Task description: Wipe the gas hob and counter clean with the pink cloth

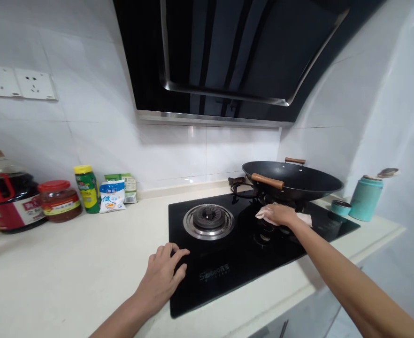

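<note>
My right hand is closed over a pale cloth and presses it against the black glass gas stove, just below the wok. Part of the cloth is hidden under the palm. My left hand rests at the left edge of the stove, its fingers loosely bent and apart, holding nothing. In front of it is the bare left burner with its steel ring. The wok sits over the right burner, one wooden handle facing me.
On the left of the countertop stand a dark sauce jug, a red-lidded jar, a green shaker and a salt packet. A teal canister and its lid stand right. A black range hood overhangs the stove.
</note>
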### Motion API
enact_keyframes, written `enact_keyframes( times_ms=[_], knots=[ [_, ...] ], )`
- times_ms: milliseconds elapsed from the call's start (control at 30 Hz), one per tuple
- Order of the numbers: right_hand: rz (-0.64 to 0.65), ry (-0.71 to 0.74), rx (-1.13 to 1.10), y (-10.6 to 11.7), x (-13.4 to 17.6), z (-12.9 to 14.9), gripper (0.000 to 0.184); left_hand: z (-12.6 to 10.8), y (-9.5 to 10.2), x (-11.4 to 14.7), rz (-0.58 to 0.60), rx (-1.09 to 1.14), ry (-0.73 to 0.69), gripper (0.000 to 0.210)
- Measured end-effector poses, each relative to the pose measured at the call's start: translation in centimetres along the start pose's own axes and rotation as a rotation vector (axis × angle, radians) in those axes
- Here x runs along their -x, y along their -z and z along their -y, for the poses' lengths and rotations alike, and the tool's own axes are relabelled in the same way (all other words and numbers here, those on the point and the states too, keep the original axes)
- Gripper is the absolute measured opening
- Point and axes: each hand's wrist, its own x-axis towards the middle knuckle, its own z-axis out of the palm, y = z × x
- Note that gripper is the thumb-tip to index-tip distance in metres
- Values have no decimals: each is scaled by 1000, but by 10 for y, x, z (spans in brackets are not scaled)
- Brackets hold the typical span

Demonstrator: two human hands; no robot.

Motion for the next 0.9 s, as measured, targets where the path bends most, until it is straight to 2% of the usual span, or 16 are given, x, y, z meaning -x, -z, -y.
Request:
enact_keyframes(
  times_ms=[100, 200, 367, 533, 667, 800, 900],
  knots=[
    [61, 30, 40, -3, -13, 20, 41, -1, 1, 0, 8, 2, -3, 33],
    [92, 63, 45, 0, -18, 28, 43, -2, 3, -1, 24, 7, -1, 33],
    [117, 131, 23, 11, -7, 34, 46, 0, 3, -2, 36, 3, -5, 33],
    [144, 184, -31, 15, 7, 55, 49, 0, 3, -2, 8, -7, -16, 32],
    [146, 133, -64, 15, 13, 64, 51, -3, 8, -2, 31, -3, -12, 33],
    [66, 30, -93, 12, 27, 61, 56, -1, 10, -1, 48, 13, -13, 33],
    [8, -23, -112, 10, 43, 53, 52, 2, 8, -1, 55, 18, -18, 33]
  ],
)
